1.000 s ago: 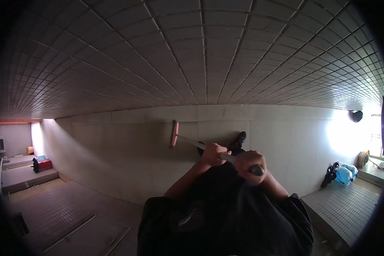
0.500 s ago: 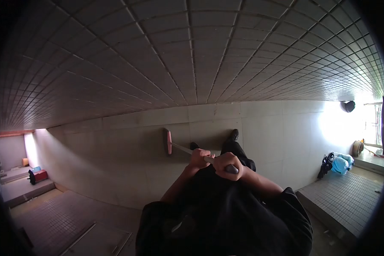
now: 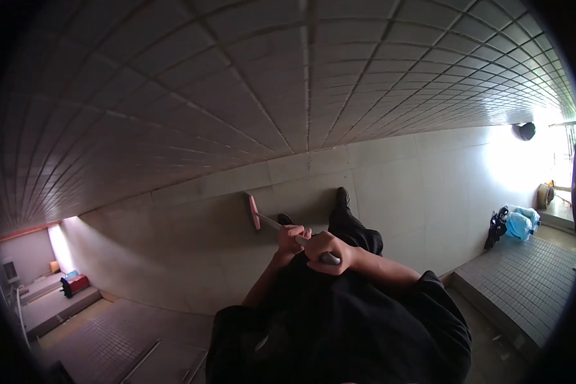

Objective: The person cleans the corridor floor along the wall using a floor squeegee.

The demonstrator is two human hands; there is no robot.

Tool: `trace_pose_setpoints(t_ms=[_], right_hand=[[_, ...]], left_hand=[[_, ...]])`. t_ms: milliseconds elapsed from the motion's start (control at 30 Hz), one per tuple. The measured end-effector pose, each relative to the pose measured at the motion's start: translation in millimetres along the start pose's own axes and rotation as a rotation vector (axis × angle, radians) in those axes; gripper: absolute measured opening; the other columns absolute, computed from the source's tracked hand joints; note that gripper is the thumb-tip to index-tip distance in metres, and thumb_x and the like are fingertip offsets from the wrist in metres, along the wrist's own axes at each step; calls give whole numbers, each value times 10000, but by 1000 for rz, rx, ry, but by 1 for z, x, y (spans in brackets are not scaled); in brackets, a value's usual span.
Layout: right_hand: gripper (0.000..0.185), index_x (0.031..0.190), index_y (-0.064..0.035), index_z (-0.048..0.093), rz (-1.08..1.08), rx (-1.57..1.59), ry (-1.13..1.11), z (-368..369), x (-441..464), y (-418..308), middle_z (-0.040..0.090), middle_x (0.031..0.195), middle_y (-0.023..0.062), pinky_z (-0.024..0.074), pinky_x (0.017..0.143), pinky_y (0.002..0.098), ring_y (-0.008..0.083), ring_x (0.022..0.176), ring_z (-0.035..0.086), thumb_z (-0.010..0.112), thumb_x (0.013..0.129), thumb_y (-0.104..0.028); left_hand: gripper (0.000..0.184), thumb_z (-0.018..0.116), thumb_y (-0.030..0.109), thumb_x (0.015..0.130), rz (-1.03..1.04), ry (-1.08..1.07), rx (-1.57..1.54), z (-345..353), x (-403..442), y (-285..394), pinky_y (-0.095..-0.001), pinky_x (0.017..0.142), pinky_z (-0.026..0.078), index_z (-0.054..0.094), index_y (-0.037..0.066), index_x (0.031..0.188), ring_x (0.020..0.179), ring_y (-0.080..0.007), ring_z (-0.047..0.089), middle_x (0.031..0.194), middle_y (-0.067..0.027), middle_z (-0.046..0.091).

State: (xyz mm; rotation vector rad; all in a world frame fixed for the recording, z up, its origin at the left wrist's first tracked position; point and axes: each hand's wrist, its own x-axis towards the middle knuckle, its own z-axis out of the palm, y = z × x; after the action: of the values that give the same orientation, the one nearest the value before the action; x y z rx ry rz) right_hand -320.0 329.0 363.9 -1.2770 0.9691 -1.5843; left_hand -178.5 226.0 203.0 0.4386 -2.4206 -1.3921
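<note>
A long pale pole with a flat pink head (image 3: 253, 212) reaches from the floor (image 3: 198, 256) up to my body. My right hand (image 3: 327, 252) is wrapped round its upper end, and the dark grip tip sticks out beside the fingers. Lower on the same pole, my left hand (image 3: 291, 239) is closed round the shaft. The pink head rests on the floor left of my feet. One black shoe (image 3: 344, 197) shows ahead of me, and part of the other (image 3: 284, 219) lies just beyond my left hand.
A tiled wall (image 3: 307, 77) runs across the front. On the right are a light blue bag (image 3: 520, 224), a black item (image 3: 496, 228), a round basket-like object (image 3: 545, 196) and a dark round object (image 3: 525, 132). A red bag (image 3: 76, 284) sits at the left on a ledge.
Both hands have moved left with the pole, and its pink head has shifted slightly left. My feet have shifted on the floor, and the view has tilted.
</note>
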Motion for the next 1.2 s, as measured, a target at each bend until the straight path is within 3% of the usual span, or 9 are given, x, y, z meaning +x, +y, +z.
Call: trace_pose_setpoints(t_ms=[133,300,567,667,833,933,1100,1200], right_hand=[[270,555,-41,402,-20,-7,-4,-41,-14,-21,459,543,87,347,551,353,267,513,456,596,729,30],[265,554,-46,416,-26,-65,-28,-92,-34,-39,471,549,84,354,549,356,269,520,473,601,730,25],[262,554,-57,409,9,-93,-98,-137,-51,-90,454,540,78,346,500,379,278,503,473,604,711,21],[262,555,-62,406,0,-133,-133,-132,-53,-113,451,537,78,345,489,386,285,500,474,610,708,-2],[207,577,-56,473,44,-261,-332,-110,-53,-137,513,568,105,399,537,404,315,575,536,634,702,-92],[208,589,-56,485,23,-280,-427,-94,-56,-139,524,574,106,408,539,405,315,588,549,640,711,-124],[254,593,-73,452,-108,-211,-469,-61,-59,-146,497,558,78,383,498,390,285,546,529,641,750,-137],[269,590,-76,443,-137,-199,-449,-38,-60,-160,489,553,75,377,489,385,280,538,522,644,759,-133]], left_hand=[[379,682,146,743,139,206,4,33,36,34,-402,415,338,396,64,509,423,-312,474,465,-120,438],[373,682,117,733,-55,52,-83,79,57,44,-397,412,343,387,68,511,427,-307,479,464,-112,437],[389,684,102,723,75,153,-14,133,104,88,-388,404,352,355,83,515,416,-297,464,454,-91,413],[385,675,88,719,181,290,-25,140,111,115,-383,406,348,347,83,518,414,-289,456,458,-87,397],[363,663,64,708,316,286,-106,141,104,137,-373,414,349,351,78,523,420,-282,459,466,-82,392],[343,648,40,699,344,57,-114,131,93,136,-367,422,350,354,74,526,428,-280,460,474,-80,391],[334,646,40,697,413,135,-203,112,70,153,-366,424,351,361,77,527,434,-281,464,481,-81,409],[350,654,52,694,385,-35,-150,86,54,169,-371,421,350,352,79,518,427,-288,459,478,-87,414]])
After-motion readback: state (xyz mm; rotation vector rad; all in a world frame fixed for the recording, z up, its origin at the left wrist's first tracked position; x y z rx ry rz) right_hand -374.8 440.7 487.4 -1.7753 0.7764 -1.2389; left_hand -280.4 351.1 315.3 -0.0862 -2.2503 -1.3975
